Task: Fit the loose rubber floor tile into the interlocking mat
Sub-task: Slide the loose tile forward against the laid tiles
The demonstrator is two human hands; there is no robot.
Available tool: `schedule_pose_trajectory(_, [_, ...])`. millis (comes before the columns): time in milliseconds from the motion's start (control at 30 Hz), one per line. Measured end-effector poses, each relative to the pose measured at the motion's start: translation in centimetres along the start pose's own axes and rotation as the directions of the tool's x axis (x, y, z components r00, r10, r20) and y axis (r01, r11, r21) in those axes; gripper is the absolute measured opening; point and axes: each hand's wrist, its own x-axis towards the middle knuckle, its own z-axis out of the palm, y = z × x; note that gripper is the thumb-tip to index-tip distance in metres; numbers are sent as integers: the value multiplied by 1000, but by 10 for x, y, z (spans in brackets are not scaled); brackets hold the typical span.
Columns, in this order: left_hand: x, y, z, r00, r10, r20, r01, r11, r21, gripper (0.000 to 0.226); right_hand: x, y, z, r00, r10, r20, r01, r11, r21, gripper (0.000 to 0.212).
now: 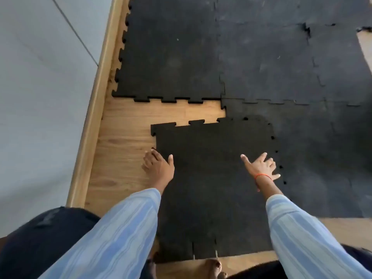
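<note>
Now aligning, it seems: left hand (158, 168) grips the loose tile (211, 178) edge, right hand (259, 167) presses it splayed flat; next, shove ahead into the mat (171, 57).

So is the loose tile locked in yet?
Not yet: the loose tile sits short of the mat, bare wood floor showing between their toothed edges; its right edge seems to overlap.

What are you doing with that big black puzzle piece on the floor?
A person is fitting a loose rubber tile into the black mat. The left hand holds the tile's left edge, and the right hand presses flat on it. The tile isn't locked in yet: a strip of wood floor shows between its teeth and the mat's.
</note>
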Motion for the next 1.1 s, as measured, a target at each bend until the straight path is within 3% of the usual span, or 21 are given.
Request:
schedule_pose_trajectory(133, [23, 10, 39, 976, -214, -45, 212, 977, -37, 88, 39, 10, 14, 992, 121, 16, -122, 993, 8, 122])
schedule_pose_trajectory(267, [22, 22, 57, 957, -256, -135, 251, 967, -49, 89, 49, 3, 14, 990, 137, 22, -137, 991, -3, 142])
schedule_pose_trajectory(433, [26, 19, 59, 950, -272, -157, 275, 961, 0, 90, 54, 14, 16, 995, 95, -30, -97, 992, -79, 150])
schedule_pose_trajectory(533, [24, 20, 57, 944, -287, -162, 288, 957, -20, 91, 56, 16, 19, 994, 98, -38, -101, 992, -76, 152])
schedule_pose_trajectory(767, [14, 37, 47, 909, -417, -16, 409, 898, -160, 112, 53, 27, 29, 989, 134, -67, -135, 991, -12, 153])
schedule_pose_trajectory(967, [16, 40, 39, 907, -420, 23, 418, 894, -160, 125, 56, 38, 18, 988, 85, -133, -88, 996, -18, 145])
schedule_pose_trajectory(1100, [19, 25, 38, 923, -384, -3, 373, 900, -226, 122, 58, 44, 15, 978, 103, -179, -77, 986, 146, 138])
